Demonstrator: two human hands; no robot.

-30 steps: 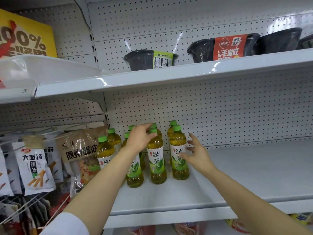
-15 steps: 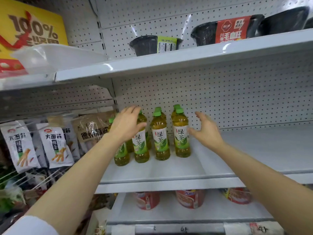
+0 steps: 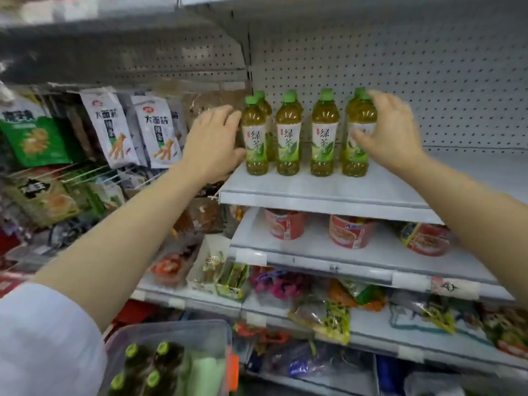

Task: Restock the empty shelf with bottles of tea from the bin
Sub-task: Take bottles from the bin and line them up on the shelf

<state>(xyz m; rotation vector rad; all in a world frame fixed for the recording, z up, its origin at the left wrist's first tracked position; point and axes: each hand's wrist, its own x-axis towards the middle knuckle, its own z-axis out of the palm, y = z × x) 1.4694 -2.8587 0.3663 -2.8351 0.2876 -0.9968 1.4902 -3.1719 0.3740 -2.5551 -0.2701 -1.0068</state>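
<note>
The step in hand is squaring up the tea bottles (image 3: 288,132) that stand at the left end of the shelf (image 3: 320,192), and it is best done with both hands working as a pair of flat guides. The left hand (image 3: 213,144) sits at the left side of the group, fingers loosely extended, its fingertips at or just beside the leftmost bottle; whether they press the bottle cannot be told from the blurred frame. The right hand (image 3: 385,132) is spread open against the rightmost bottle, fingers reaching across its cap and shoulder, thumb low near the label, with no closed grip visible. Four bottles form the front row, upright with labels forward, and more caps show directly behind them. To finish well, the person should press low on the bottle bodies rather than at the caps, since tall narrow bottles probably tip when pushed high. Pressure from both sides should be even, so the row closes up without sliding off the left end of the shelf. The bin (image 3: 168,364) lies below the shelf, near the left sleeve (image 3: 43,338), and holds further green-capped bottles for the bare stretch right of the group.
</note>
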